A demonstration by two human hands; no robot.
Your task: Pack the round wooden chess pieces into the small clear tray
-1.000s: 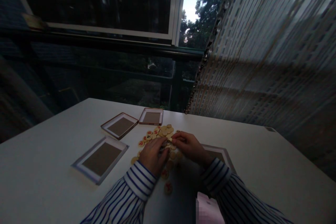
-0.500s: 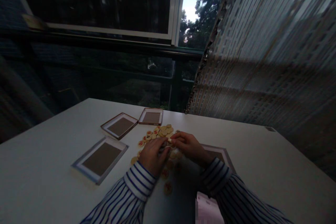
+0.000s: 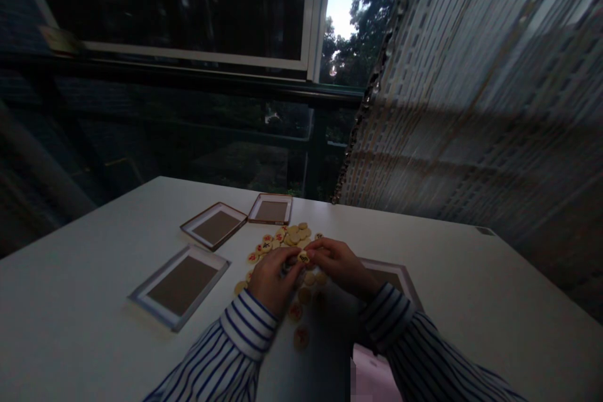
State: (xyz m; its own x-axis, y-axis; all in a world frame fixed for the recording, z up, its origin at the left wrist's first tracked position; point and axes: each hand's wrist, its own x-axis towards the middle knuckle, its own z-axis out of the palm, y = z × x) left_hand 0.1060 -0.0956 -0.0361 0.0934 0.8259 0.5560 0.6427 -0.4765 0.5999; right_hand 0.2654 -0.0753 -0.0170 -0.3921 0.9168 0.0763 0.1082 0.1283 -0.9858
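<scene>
Striped sleeves come in low: left hand (image 3: 271, 276) curled knuckles-up, right hand (image 3: 342, 264) angled inward, fingertips of both pinched together on one pale disc (image 3: 304, 257) (dark mark on top, too dim to read). It's just above the loose pile of discs (image 3: 292, 235) on the white bench (image 3: 94, 301). Shallow trays (image 3: 181, 286) flank the pile, and the bench's far edge is well apart from it.

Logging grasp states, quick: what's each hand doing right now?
Left hand: fingers curled over the xiangqi pieces; whether it holds anything cannot be told.
Right hand: closed, fingertips pinching one xiangqi disc.
</scene>
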